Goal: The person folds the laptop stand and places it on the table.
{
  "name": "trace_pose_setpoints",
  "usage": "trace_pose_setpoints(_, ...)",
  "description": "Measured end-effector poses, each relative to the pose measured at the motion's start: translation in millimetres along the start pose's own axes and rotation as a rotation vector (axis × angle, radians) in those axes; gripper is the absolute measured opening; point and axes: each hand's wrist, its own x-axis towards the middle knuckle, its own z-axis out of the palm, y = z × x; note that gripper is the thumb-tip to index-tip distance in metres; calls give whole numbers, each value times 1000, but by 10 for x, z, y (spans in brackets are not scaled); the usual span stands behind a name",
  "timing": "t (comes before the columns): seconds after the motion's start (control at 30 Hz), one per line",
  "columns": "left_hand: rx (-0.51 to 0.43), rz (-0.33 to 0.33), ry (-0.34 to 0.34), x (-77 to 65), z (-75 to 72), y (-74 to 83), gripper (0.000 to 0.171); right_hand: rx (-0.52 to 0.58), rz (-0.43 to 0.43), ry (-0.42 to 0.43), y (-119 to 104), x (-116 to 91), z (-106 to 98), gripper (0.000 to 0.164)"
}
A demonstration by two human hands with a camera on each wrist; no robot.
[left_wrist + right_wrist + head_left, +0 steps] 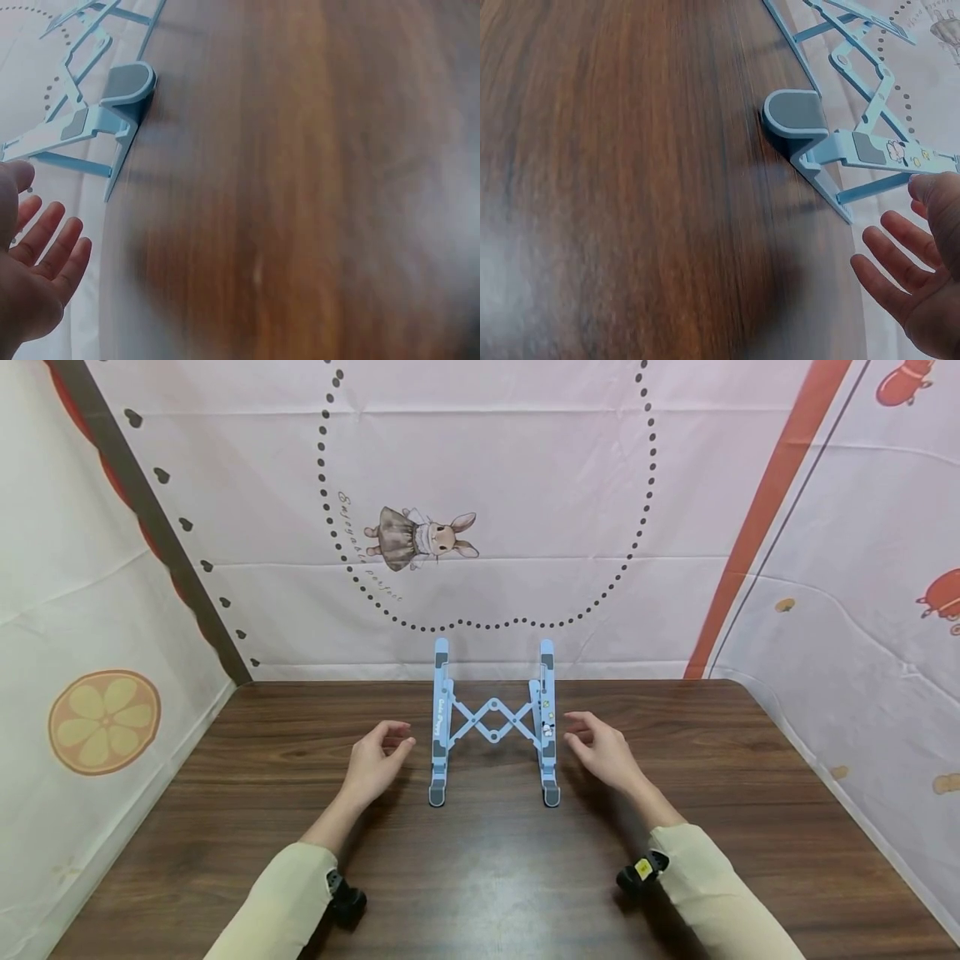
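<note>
A light blue folding laptop stand point(440, 718) stands unfolded on the wooden table, its two side arms joined by a crossed lattice. Grey pads cover its front hooks, and small cartoon stickers decorate the right arm. Just left of the stand is my left hand point(377, 762), fingers loosely bent, holding nothing. My right hand point(606, 752) mirrors it on the other side, a small gap from the right arm. In the left wrist view the fingers point(52, 247) spread below the stand's arm; in the right wrist view the thumb tip overlaps the stickered arm point(900, 152).
The brown wooden table point(487, 877) reaches back to a printed cloth point(525, 468) with a rabbit figure and dotted line, hanging close behind the stand. Cloth also rises along both sides. Each wrist carries a small black camera point(347, 902).
</note>
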Motion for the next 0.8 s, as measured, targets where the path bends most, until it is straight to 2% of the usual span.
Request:
trace_pose_setpoints(0.27,-44,-34,-20,48,89,59,26,68,28,6,-49,29,59,34)
trace_pose_setpoints(0.53,-83,-53,-32,79,187,100,25,213,144,-43,-106,62,104,36)
trace_pose_setpoints(0.8,-126,-82,-29,107,232,137,26,299,227,-54,-176,106,151,36)
